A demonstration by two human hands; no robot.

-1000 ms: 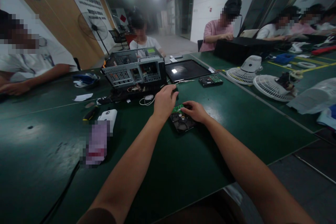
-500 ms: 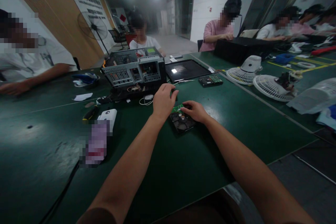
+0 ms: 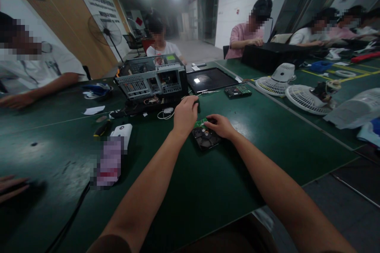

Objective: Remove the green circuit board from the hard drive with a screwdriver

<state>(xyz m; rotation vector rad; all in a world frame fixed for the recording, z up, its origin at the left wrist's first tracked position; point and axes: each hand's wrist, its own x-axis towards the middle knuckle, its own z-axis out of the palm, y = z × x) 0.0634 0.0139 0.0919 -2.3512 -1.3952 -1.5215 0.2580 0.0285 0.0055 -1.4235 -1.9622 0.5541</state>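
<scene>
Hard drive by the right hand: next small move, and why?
Probably hold the hard drive steady with the right hand: it reaches over the green circuit board, while the left hand is near the far left corner, its grip partly hidden.

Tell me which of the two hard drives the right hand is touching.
The nearer hard drive: the right hand rests at its far right corner. The other drive lies farther back near the black panel, untouched.

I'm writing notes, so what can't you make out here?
Head view: hard drive, far right corner, hidden by the right hand.
Head view: left hand, any grip hidden by its own back.
Head view: another person's hand, lower left, cut off by edge.
Head view: wall sign, lettering blurred.
</scene>
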